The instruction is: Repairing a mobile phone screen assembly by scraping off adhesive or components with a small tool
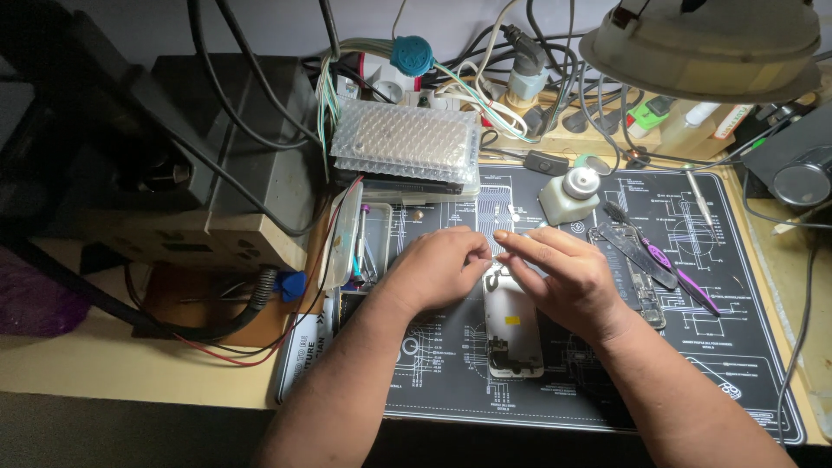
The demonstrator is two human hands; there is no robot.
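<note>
A white, opened smartphone shell (513,334) lies face down on the dark printed work mat (745,347), its top end under both hands. The left hand (438,270) and right hand (559,276) pinch their fingertips together just above it; what they grip is too small to tell. A purple-handled brush (667,260) lies to the right.

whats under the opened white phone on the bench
The white phone lies flat on the black repair mat with printed diagrams. Both hands cover its top end, so nothing there can be seen.
</note>
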